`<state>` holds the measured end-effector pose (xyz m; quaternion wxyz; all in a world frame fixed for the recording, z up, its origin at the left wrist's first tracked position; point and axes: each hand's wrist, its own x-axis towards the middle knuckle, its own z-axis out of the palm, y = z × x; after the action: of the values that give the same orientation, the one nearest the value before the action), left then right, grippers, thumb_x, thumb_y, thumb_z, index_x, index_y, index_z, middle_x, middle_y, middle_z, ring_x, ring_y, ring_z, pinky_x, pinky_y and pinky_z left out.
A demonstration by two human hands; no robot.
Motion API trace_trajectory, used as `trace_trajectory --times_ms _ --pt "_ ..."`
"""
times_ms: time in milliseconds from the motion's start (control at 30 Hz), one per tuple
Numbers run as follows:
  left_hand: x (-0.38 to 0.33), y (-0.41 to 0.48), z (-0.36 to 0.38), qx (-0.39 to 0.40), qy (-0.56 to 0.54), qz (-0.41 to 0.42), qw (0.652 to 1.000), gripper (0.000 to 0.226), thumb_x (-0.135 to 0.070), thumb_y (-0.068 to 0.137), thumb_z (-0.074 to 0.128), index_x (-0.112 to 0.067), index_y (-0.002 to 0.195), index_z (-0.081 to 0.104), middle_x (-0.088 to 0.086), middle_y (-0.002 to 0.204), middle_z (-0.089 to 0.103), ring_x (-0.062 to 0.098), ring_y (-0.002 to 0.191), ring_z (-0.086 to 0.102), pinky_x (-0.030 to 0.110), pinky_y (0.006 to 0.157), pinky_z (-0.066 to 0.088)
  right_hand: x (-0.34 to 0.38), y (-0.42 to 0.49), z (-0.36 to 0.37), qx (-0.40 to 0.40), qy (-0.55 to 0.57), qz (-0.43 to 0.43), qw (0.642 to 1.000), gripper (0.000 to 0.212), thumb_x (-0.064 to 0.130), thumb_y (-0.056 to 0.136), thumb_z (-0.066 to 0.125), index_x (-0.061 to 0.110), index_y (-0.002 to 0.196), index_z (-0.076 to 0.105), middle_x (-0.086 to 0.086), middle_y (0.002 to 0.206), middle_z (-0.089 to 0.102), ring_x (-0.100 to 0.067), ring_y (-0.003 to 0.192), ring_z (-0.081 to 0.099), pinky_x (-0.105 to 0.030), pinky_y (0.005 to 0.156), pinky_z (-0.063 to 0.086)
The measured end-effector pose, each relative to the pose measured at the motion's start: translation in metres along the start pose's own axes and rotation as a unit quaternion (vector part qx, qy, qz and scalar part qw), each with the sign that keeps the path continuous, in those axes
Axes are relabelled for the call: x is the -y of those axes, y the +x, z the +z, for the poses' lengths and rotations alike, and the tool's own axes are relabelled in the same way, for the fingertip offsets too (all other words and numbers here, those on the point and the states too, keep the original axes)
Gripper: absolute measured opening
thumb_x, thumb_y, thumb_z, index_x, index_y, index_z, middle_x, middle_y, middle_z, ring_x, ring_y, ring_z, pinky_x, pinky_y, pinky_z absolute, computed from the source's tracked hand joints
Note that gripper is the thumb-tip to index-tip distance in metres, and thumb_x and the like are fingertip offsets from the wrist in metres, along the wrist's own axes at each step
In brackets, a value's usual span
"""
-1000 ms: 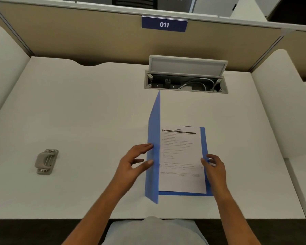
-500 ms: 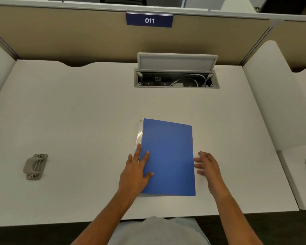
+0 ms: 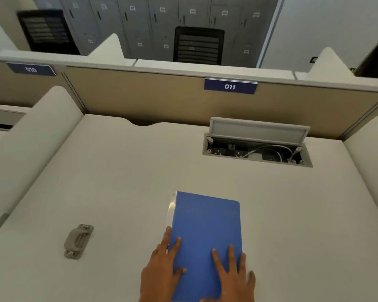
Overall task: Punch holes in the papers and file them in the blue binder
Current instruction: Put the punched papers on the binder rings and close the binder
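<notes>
The blue binder [image 3: 206,227] lies closed and flat on the white desk [image 3: 122,182], near the front edge. A thin strip of white paper [image 3: 171,209] shows along its left side. My left hand [image 3: 162,273] rests flat on the binder's lower left edge, fingers spread. My right hand [image 3: 232,277] lies flat on the binder's lower right part, fingers apart. Neither hand grips anything. A grey hole punch [image 3: 78,241] sits on the desk to the left, apart from both hands.
An open cable box [image 3: 256,152] with its lid up is set into the desk at the back right. Beige partitions [image 3: 140,94] with labels 010 and 011 close off the back. White side dividers stand left and right. Chairs and lockers lie beyond.
The binder cover was swung shut over the papers. My right hand moved from beside the binder onto its cover. The camera tilted upward, showing the room beyond.
</notes>
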<state>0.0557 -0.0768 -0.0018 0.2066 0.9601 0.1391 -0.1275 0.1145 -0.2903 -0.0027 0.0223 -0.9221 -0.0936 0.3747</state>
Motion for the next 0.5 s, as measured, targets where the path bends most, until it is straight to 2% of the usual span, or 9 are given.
trace_trajectory --times_ms 33,67,100,133,200,333,500 --pt "0.010 0.005 -0.004 -0.012 -0.005 -0.007 1.000 0.092 -0.064 0.093 0.063 -0.049 0.165 0.008 -0.037 0.147 -0.055 0.012 0.152 0.036 0.029 0.100 0.058 0.012 0.007 -0.003 -0.003 0.000 -0.002 1.000 0.140 0.115 0.033 0.015 0.056 0.147 -0.039 0.011 0.169 -0.041 -0.037 0.165 -0.020 -0.063 0.130 0.010" --pt "0.022 0.013 -0.009 -0.023 -0.004 -0.012 1.000 0.093 -0.066 0.092 0.063 -0.049 0.165 0.007 -0.035 0.148 -0.055 0.014 0.155 0.034 0.030 0.101 0.057 0.026 0.015 -0.008 -0.004 0.003 -0.009 1.000 0.150 0.114 0.023 0.015 0.057 0.152 -0.035 0.008 0.173 -0.037 -0.038 0.165 -0.020 -0.063 0.130 0.009" --pt "0.036 0.022 -0.011 -0.029 0.000 -0.019 0.999 0.095 -0.071 0.091 0.060 -0.049 0.165 0.005 -0.032 0.149 -0.054 0.016 0.157 0.031 0.031 0.102 0.057 0.040 0.023 -0.012 -0.003 0.004 -0.015 1.000 0.150 0.117 0.029 0.025 0.058 0.156 -0.031 0.006 0.174 -0.035 -0.038 0.164 -0.020 -0.064 0.129 0.008" --pt "0.049 0.031 -0.015 -0.039 -0.001 -0.024 0.999 0.097 -0.076 0.089 0.056 -0.048 0.165 0.004 -0.030 0.151 -0.053 0.018 0.159 0.030 0.032 0.102 0.057 0.054 0.031 -0.016 -0.007 0.004 -0.022 1.000 0.143 0.113 0.046 0.042 0.058 0.158 -0.027 0.004 0.175 -0.035 -0.039 0.164 -0.021 -0.064 0.129 0.008" --pt "0.068 0.054 -0.029 -0.073 0.007 -0.016 0.997 0.100 -0.085 0.082 0.053 -0.048 0.165 0.011 -0.030 0.159 -0.045 0.023 0.158 0.034 0.038 0.097 0.061 0.079 0.045 -0.027 -0.032 0.006 -0.036 0.999 0.136 0.094 0.062 0.063 0.056 0.160 -0.024 0.001 0.174 -0.035 -0.042 0.164 -0.020 -0.066 0.128 0.010" --pt "0.089 0.104 -0.075 -0.054 -0.002 -0.039 0.998 0.097 -0.073 0.088 0.064 -0.045 0.166 0.013 -0.019 0.172 -0.025 0.023 0.160 0.027 0.038 0.106 0.056 0.124 0.076 -0.055 -0.075 -0.008 -0.061 0.995 0.135 0.089 0.069 0.066 0.048 0.165 -0.019 -0.008 0.175 -0.033 -0.048 0.163 -0.017 -0.067 0.126 0.015" --pt "0.113 0.161 -0.112 -0.056 0.012 -0.043 0.997 0.098 -0.072 0.087 0.067 -0.042 0.166 0.019 -0.013 0.177 -0.014 0.025 0.146 0.047 0.038 0.100 0.057 0.166 0.121 -0.088 -0.108 -0.011 -0.060 0.992 0.134 0.086 0.069 0.069 0.045 0.168 -0.012 -0.011 0.177 -0.027 -0.050 0.162 -0.015 -0.070 0.125 0.016"
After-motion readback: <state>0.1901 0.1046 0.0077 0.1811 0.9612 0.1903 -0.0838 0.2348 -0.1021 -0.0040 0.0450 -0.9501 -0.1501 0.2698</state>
